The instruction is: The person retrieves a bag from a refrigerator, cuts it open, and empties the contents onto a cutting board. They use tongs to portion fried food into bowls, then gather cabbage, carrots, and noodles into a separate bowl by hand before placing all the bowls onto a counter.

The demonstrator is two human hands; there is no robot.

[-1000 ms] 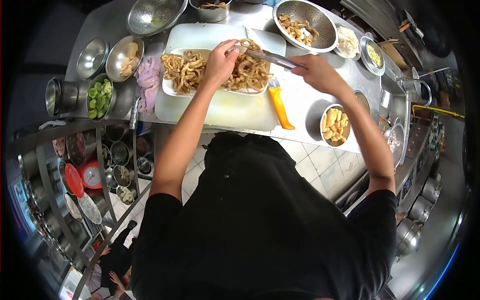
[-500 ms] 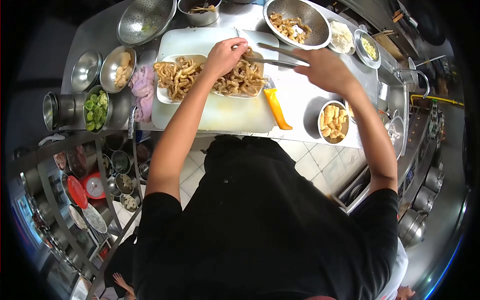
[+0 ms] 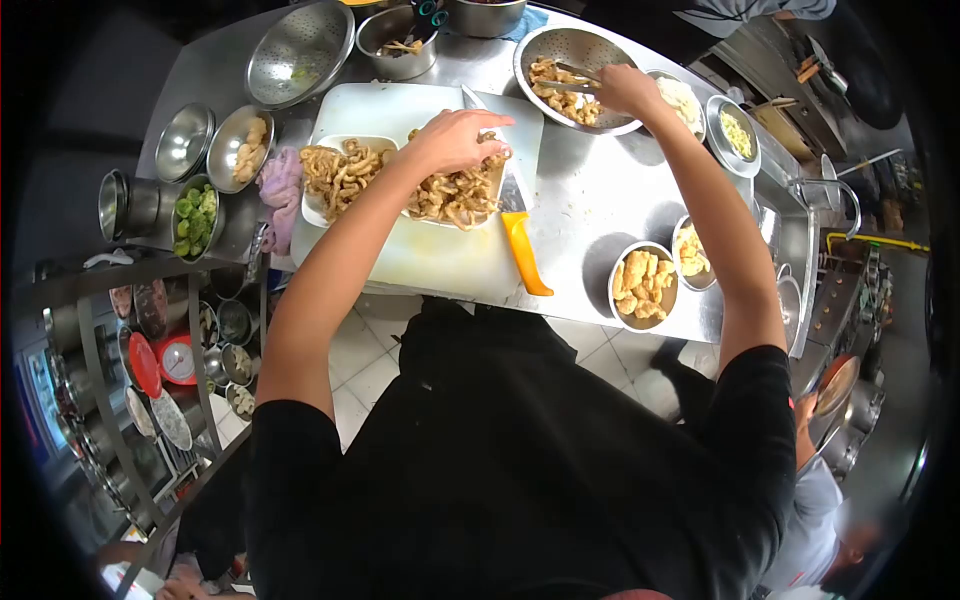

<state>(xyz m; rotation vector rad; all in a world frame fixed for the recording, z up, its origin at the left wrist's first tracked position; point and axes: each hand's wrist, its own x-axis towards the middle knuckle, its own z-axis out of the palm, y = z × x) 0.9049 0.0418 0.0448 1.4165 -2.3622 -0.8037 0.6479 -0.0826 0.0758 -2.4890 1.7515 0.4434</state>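
My right hand (image 3: 630, 90) is closed around metal tongs (image 3: 572, 86), whose tips reach into a perforated steel colander (image 3: 628, 125) holding brown fried pieces (image 3: 548, 75). My left hand (image 3: 458, 142) is open over the right-hand white dish, its fingers stretched out just above a heap of brown fried strips (image 3: 455, 195). A second white dish (image 3: 312, 210) with similar strips lies to its left, partly behind my forearm. Both dishes rest on a white cutting board (image 3: 400, 262). Beside the right dish lies a knife with an orange handle (image 3: 524, 255).
Left of the board are a pink cloth (image 3: 280, 188), a bowl of green vegetables (image 3: 194, 222) and an upright colander (image 3: 300, 52). Bowls of golden fried pieces (image 3: 642, 284) stand near the front right edge. Another person's arm (image 3: 805, 430) shows at the right.
My right hand has carried the tongs from the right dish up into the colander. My left hand has opened its fingers above the strips. The whole view has shifted slightly.
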